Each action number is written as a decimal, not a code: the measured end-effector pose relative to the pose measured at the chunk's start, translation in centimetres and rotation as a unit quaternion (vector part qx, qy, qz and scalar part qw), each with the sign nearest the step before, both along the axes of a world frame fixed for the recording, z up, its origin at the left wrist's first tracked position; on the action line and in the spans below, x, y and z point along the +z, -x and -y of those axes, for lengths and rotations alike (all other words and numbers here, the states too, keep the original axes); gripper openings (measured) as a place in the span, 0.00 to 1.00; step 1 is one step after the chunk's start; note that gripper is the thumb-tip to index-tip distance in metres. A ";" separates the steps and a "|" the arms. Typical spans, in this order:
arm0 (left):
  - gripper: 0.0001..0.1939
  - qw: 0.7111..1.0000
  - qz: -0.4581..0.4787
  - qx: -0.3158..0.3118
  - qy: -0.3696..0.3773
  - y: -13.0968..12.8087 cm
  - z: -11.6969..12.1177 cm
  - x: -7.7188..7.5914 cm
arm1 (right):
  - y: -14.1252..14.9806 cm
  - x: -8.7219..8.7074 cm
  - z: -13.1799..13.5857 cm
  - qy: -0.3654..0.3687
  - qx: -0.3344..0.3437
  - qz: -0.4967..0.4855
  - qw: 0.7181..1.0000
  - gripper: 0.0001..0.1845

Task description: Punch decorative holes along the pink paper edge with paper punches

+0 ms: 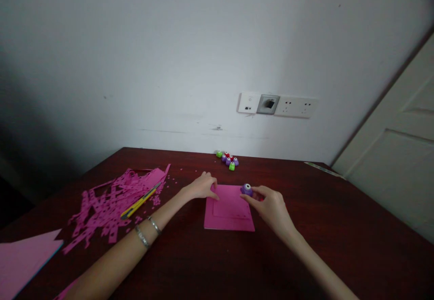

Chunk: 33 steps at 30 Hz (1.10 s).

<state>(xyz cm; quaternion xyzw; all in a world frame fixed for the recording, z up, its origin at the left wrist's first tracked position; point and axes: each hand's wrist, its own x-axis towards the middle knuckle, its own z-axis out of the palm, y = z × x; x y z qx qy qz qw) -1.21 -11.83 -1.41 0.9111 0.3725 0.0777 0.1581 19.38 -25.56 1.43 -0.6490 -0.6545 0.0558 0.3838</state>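
Note:
A small stack of pink paper squares [229,211] lies on the dark red table [305,227] in front of me. My left hand [203,186] rests on the stack's far left corner, fingers curled down and pressing on the paper. My right hand [269,204] grips a small purple craft punch [246,189] at the stack's far right corner, thumb and fingers pinched around it. Two bangles sit on my left wrist.
A heap of punched pink paper strips [108,205] lies to the left with a yellow utility knife [140,201] on it. Pink sheets [23,259] lie at the near left edge. Several small punches [228,159] stand by the wall. Wall sockets [276,105] and a door [400,155] are beyond.

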 end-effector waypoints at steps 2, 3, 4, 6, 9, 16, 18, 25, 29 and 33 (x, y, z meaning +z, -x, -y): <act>0.27 1.000 -0.015 0.007 0.015 -0.2 0.1 0.0 | 0.1 -0.2 0.9 0.025 0.004 -0.040 0.999 0.16; 0.27 0.999 -0.022 0.010 0.025 -0.3 0.1 0.0 | 0.2 -0.4 1.4 0.046 0.007 -0.072 0.996 0.16; 0.27 0.999 -0.028 0.015 0.036 -0.4 0.1 0.0 | 0.3 -0.6 1.8 0.070 0.008 -0.107 0.992 0.16; 0.27 0.998 -0.036 0.027 0.054 -0.5 0.2 0.2 | 0.8 -1.2 2.5 0.116 0.013 -0.166 0.979 0.16; 0.26 0.996 -0.036 0.034 0.070 -0.7 0.3 0.3 | 1.6 -2.4 3.2 0.145 0.026 -0.209 0.967 0.16; 0.27 0.996 -0.024 0.022 0.080 -0.5 -0.3 -0.6 | 1.4 -3.9 4.0 0.136 0.033 -0.178 0.974 0.15; 0.27 0.996 -0.017 0.020 0.088 -0.5 -0.6 -0.9 | 1.1 -3.8 4.1 0.121 0.028 -0.161 0.979 0.14; 0.26 0.998 0.010 0.006 0.061 -0.4 -0.8 -1.0 | 0.7 -3.7 4.3 0.100 0.040 -0.111 0.988 0.13; 0.17 0.994 0.044 -0.050 0.087 -0.5 -0.8 -0.7 | 0.8 -3.7 4.3 0.094 0.041 -0.089 0.991 0.13; 0.12 0.976 0.096 -0.052 0.186 -0.4 -0.8 0.1 | 1.0 -3.5 4.3 0.101 0.047 -0.094 0.989 0.13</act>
